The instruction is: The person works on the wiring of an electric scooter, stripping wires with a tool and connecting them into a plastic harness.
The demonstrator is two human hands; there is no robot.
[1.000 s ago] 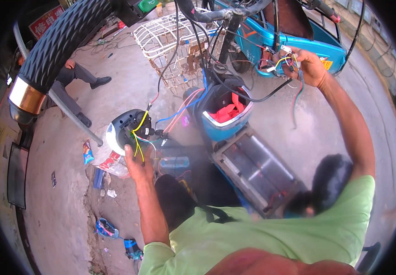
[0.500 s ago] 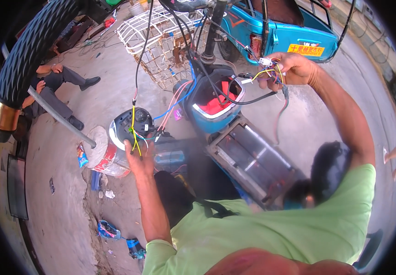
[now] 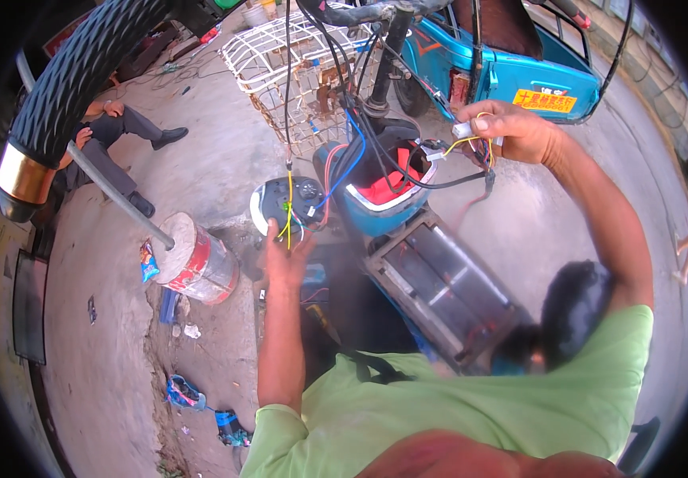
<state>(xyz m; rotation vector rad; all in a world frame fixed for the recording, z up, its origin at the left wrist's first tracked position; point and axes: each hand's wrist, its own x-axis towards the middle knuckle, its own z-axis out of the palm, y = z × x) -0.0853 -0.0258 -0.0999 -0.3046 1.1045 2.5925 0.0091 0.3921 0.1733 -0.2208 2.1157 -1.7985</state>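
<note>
My left hand (image 3: 286, 255) grips the lower edge of a black, silver-rimmed housing (image 3: 302, 197) with yellow, green and other wires coming from it, just left of the scooter's turquoise front panel. Red and blue wires (image 3: 350, 166) run near it. Up and to the right, my right hand (image 3: 511, 127) pinches a wire bundle (image 3: 479, 147) with white connectors (image 3: 462, 130) and yellow wires, above the front panel (image 3: 376, 205), whose top cavity holds red material (image 3: 385, 188). Below is an open floorboard compartment (image 3: 439, 279) with dark contents.
A metal pole stands in a red-and-white concrete-filled drum (image 3: 201, 269) at left. A wire basket (image 3: 280, 64), a textured grip (image 3: 73, 80) and a blue three-wheeler (image 3: 503, 76) are above. A seated person (image 3: 125, 143) in grey trousers is at left; scraps (image 3: 186, 394) lie lower left.
My left hand has moved right and slightly up with the housing, toward the front panel, showing more of the drum. My right hand, still on the wire bundle, has dropped slightly.
</note>
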